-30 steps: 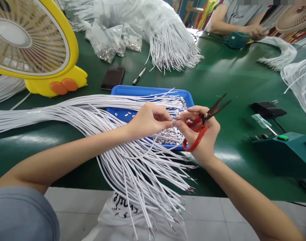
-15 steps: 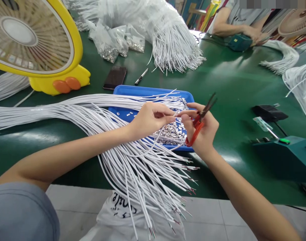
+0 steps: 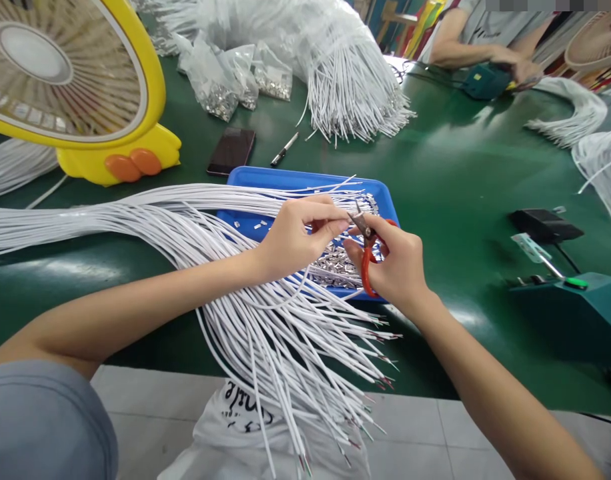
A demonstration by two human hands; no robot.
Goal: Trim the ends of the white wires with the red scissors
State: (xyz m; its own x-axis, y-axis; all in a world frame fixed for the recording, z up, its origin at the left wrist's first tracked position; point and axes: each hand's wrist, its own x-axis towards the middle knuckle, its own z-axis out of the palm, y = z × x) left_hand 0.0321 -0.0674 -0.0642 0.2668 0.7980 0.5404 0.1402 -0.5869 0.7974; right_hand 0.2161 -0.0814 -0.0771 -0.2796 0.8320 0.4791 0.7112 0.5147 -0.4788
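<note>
My left hand [image 3: 310, 230] pinches the end of one white cable above a blue tray [image 3: 265, 175]. Red-handled scissors [image 3: 368, 257] are in my right hand [image 3: 398, 260], their blades pointing up and left beside my left fingertips. Small silvery metal pieces [image 3: 335, 267] lie in the tray below both hands. One bundle of white cables [image 3: 195, 193] runs over the tray, and another bundle [image 3: 265, 320] fans out over the table's near edge, showing thin coloured wire ends.
A yellow fan [image 3: 153, 67] stands at the left. Behind the tray are a phone [image 3: 231, 151], a pen [image 3: 284, 150], bags of metal parts [image 3: 220, 93] and wrapped cables [image 3: 355, 87]. At right sits a green machine [image 3: 575, 313]; a person's arms [image 3: 455, 50] are at the back.
The scissors have swung from pointing up and right to pointing left, with the blades now by my left fingertips. My right fingers have moved off the cable end.
</note>
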